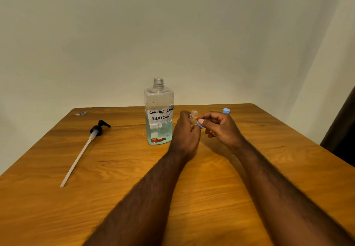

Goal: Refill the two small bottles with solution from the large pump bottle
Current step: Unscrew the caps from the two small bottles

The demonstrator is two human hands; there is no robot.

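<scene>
The large clear bottle (159, 111) stands uncapped at the table's middle, about half full of pale blue liquid, with a taped label reading "contact lens solution". Its black pump head with a long white tube (84, 146) lies on the table to the left. My left hand (185, 136) grips a small clear bottle (194, 114) whose open neck shows above my fingers. Just right of it, my right hand (221, 128) pinches a small blue cap (200, 125) close to that bottle. A second small bottle with a blue cap (226, 110) stands behind my right hand, mostly hidden.
The wooden table (269, 169) meets a pale wall at its far edge. A small metallic object (81, 113) lies near the far left corner. Something dark (343, 130) stands beyond the table's right edge.
</scene>
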